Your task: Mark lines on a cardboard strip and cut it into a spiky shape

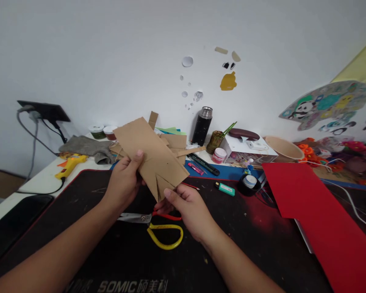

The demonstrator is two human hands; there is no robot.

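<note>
A flat brown piece of cardboard point(151, 150) is held up at a slant over the black desk mat. My left hand point(126, 179) grips its left edge, thumb on the front face and fingers behind. At the lower corner, my right hand point(187, 203) pinches the cardboard beside cuts that leave a narrow flap. Under the hands lies a pair of scissors point(164, 228) with one yellow and one red handle, blades pointing left. Part of the red handle is hidden by my right fingers. More cardboard scraps point(177, 141) lie behind the held piece.
A yellow glue gun point(70, 165) and a grey cloth point(90, 147) lie at the left. Toward the wall stand a black thermos point(202, 126) and a white box point(247, 148). A green lighter point(225, 189) lies on the mat point(232, 228); red sheet point(323, 219) covers the right.
</note>
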